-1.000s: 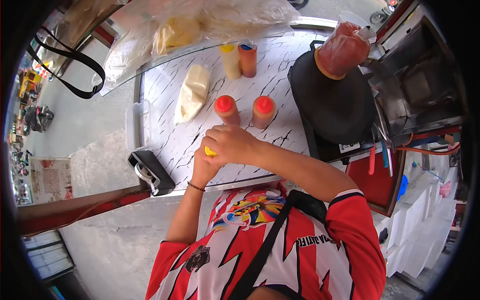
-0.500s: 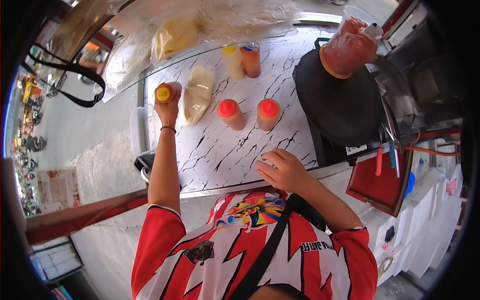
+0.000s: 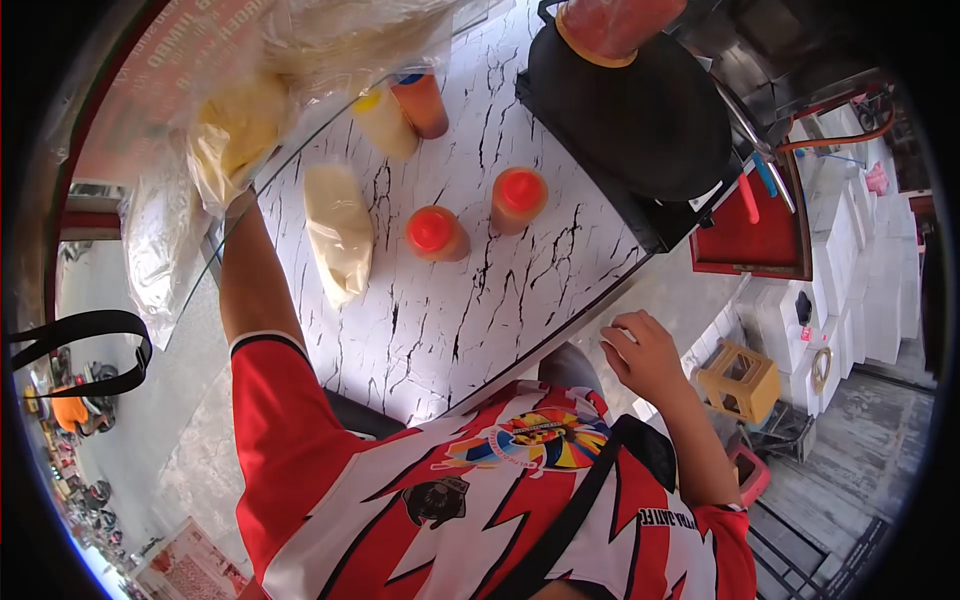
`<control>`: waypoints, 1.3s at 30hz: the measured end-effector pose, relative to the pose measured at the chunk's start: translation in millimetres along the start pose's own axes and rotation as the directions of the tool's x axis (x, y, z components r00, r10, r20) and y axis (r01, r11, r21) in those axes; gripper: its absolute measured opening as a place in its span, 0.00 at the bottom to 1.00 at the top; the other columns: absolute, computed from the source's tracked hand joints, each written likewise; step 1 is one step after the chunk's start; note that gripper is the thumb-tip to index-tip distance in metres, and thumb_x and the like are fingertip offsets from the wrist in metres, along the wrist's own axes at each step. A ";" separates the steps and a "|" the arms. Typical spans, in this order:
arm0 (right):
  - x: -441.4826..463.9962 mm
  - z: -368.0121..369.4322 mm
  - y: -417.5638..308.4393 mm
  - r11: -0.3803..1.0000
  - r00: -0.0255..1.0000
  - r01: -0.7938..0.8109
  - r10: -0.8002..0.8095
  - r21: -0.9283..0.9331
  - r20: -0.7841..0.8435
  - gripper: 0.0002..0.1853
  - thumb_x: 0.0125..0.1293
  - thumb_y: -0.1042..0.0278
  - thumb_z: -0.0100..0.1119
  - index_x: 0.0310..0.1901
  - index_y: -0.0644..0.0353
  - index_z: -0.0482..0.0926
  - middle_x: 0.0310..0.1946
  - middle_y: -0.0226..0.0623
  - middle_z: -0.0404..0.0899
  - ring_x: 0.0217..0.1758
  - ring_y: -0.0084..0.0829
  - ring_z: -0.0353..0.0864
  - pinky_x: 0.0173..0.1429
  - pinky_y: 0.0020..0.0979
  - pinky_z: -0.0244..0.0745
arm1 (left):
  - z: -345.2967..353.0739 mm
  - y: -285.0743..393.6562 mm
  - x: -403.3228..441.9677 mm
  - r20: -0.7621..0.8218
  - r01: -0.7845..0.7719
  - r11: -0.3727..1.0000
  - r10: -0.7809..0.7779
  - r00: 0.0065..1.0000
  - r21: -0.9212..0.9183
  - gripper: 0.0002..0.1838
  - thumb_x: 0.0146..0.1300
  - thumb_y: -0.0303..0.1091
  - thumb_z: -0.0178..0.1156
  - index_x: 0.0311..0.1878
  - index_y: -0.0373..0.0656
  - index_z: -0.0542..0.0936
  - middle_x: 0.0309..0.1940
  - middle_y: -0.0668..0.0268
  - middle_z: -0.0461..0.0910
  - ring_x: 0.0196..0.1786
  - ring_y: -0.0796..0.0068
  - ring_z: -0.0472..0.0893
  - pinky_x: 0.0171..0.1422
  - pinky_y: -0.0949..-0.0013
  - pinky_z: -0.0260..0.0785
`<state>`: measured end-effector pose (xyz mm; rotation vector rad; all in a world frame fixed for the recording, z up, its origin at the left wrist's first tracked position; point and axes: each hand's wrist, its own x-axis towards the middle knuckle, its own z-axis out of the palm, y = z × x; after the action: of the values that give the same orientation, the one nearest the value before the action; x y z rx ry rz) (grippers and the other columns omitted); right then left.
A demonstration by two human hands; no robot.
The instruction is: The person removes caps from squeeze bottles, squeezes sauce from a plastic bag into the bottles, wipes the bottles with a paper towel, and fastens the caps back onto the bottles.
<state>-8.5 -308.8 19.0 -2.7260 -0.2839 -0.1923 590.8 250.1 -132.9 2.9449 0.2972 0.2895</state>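
Note:
My left arm reaches far forward along the counter's left side. Its hand (image 3: 241, 205) is mostly hidden behind the glass edge and a plastic bag of yellowish food (image 3: 240, 125), so its fingers and anything in them do not show. My right hand (image 3: 643, 352) hangs off the counter's front edge, fingers loosely bent and apart, holding nothing. Two squeeze bottles with red caps, one nearer (image 3: 436, 234) and one farther right (image 3: 518, 200), stand on the marbled counter (image 3: 450, 330). Left of them lies a clear bag of pale cream filling (image 3: 338, 235).
A bottle of pale sauce (image 3: 386, 125) and an orange-red bottle (image 3: 423, 108) stand farther back. At the right is a round black griddle (image 3: 630, 115), with a red-filled container (image 3: 618, 30) on it. A red tray (image 3: 755, 235) and a wooden stool (image 3: 740, 382) are beyond the counter.
My left hand, earlier around a yellow-capped squeeze bottle, has moved forward behind the glass and plastic. My right hand has drawn back off the counter. The view has turned.

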 end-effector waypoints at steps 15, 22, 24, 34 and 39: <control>-21.1 38.1 6.4 0.989 0.989 -0.104 0.091 0.109 0.112 0.11 0.59 0.73 0.70 0.43 0.57 0.81 0.41 0.37 0.78 0.43 0.42 0.80 0.45 0.40 0.79 | 23.9 -86.2 25.3 0.071 -0.326 0.919 0.318 0.945 0.222 0.30 0.61 0.62 0.66 0.54 0.47 0.88 0.56 0.53 0.86 0.60 0.48 0.84 0.64 0.51 0.76; -33.2 36.8 6.1 0.983 0.980 -0.162 0.150 0.087 0.131 0.11 0.58 0.74 0.70 0.43 0.58 0.82 0.41 0.38 0.79 0.43 0.42 0.80 0.46 0.40 0.79 | 67.6 -68.9 43.4 0.073 -0.248 0.938 0.237 0.969 0.244 0.29 0.66 0.60 0.63 0.59 0.49 0.86 0.61 0.54 0.83 0.64 0.48 0.81 0.69 0.50 0.73; -40.6 36.6 6.6 0.976 0.975 -0.198 0.186 0.095 0.122 0.11 0.58 0.75 0.71 0.42 0.59 0.83 0.41 0.38 0.79 0.42 0.42 0.81 0.45 0.40 0.79 | 26.6 -15.2 -5.3 0.031 -0.067 0.971 0.061 0.998 0.231 0.28 0.66 0.60 0.64 0.59 0.49 0.87 0.62 0.53 0.83 0.65 0.48 0.81 0.69 0.49 0.73; -56.0 31.0 24.0 0.966 0.971 -0.222 0.206 0.132 0.124 0.11 0.57 0.74 0.71 0.42 0.60 0.83 0.40 0.39 0.80 0.43 0.43 0.81 0.47 0.40 0.80 | 30.1 -23.7 -3.9 -0.052 -0.152 0.917 0.183 0.982 0.368 0.19 0.72 0.48 0.56 0.46 0.45 0.90 0.50 0.46 0.87 0.54 0.45 0.86 0.60 0.46 0.78; -24.9 31.2 48.4 0.971 0.995 -0.024 -0.001 0.240 0.102 0.09 0.59 0.73 0.71 0.42 0.58 0.83 0.40 0.38 0.79 0.43 0.43 0.82 0.47 0.40 0.80 | -68.6 5.1 -112.3 0.033 -0.306 0.846 0.325 0.945 0.436 0.17 0.72 0.43 0.57 0.44 0.42 0.89 0.43 0.52 0.89 0.49 0.46 0.87 0.58 0.50 0.79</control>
<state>-18.9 -344.4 -31.6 -2.4990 -0.2992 -0.0141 469.4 231.3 -85.3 3.4362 -0.1504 0.3694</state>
